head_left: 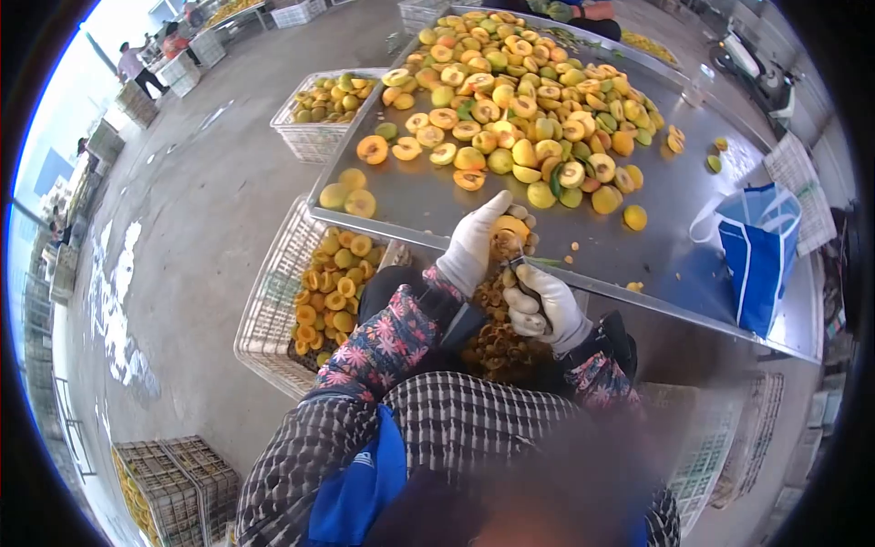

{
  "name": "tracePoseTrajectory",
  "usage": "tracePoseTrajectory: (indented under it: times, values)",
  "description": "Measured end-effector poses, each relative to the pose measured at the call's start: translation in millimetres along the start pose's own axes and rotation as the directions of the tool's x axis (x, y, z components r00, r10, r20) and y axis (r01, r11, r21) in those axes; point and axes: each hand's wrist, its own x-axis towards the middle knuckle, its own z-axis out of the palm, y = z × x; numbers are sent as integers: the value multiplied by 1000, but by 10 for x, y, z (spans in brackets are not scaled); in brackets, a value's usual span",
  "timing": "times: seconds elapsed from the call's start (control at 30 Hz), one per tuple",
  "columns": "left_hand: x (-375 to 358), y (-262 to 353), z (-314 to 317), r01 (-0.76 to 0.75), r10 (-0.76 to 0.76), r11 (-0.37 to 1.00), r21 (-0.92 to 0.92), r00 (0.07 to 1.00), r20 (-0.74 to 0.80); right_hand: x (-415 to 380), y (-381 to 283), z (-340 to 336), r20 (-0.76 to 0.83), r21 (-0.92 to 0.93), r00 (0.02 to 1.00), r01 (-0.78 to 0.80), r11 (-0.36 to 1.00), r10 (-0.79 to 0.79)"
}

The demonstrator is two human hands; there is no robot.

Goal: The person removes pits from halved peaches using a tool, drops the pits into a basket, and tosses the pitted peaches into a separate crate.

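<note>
My left hand (478, 239), in a white glove with grey fingers, is closed around a yellow peach half (511, 228) with its cut side up. In my right hand (547, 308), gloved the same way, is a small thin metal tool (519, 259). Its tip meets the cut face of the peach half, though its exact shape is too small to make out. Both hands are at the near edge of a metal table (428, 217). Below them, between my knees, lies a heap of brown pits and scraps (499, 351).
A large pile of halved peaches (538, 100) covers much of the table. A blue and white bag (758, 260) stands at its right end. To the left, a crate (264, 319) of peach halves and a farther crate (314, 141) stand on the floor. Other people (141, 71) are far off.
</note>
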Motion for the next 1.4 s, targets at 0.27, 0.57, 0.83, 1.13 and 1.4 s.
tracePoseTrajectory:
  times: [0.27, 0.57, 0.83, 1.13, 1.4]
  values:
    - [112, -101, -18, -43, 69, 960, 275, 994, -87, -98, -5, 40, -201, -426, 975, -4, 905, -90]
    - [164, -385, -22, -146, 239, 870, 471, 960, -145, -284, 155, -23, -276, -431, 955, -20, 902, -111]
    - [-93, -86, -232, -280, 378, 818, 502, 920, -101, -598, 278, -220, -321, -731, 945, -206, 651, -62]
    - [-667, 1143, -1141, 203, 570, -586, 784, 791, 222, -723, 230, -364, -408, -837, 912, -389, 386, 35]
    - [974, 846, -666, 313, 427, -235, 920, 884, -191, -410, 236, -453, -216, -932, 965, -159, 326, -147]
